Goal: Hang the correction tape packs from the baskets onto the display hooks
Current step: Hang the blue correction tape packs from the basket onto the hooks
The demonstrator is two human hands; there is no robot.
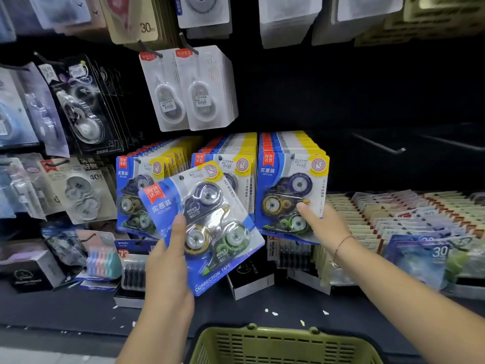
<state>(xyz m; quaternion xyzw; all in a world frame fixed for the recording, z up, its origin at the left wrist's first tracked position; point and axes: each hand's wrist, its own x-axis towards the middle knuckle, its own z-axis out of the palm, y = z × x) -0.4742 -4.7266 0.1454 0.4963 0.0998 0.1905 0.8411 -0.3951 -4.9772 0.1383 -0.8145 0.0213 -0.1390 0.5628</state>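
Observation:
My left hand [168,261] grips a blue correction tape pack [207,227] by its lower left edge, thumb across the front, and holds it tilted in front of the display. Behind it hang three rows of the same packs: a left row [131,190], a middle row [236,164] and a right row [291,179]. My right hand [321,223] touches the lower right of the front pack in the right row, thumb on its blister. A green basket [283,345] stands at the bottom edge below my arms; its contents are hidden.
Two bare hooks [378,144] jut out to the right of the blue packs. White tape packs [199,88] hang above, dark and clear packs [78,106] at the left. Flat packets [393,214] fill the right shelf, and small boxes [31,269] sit on the lower left shelf.

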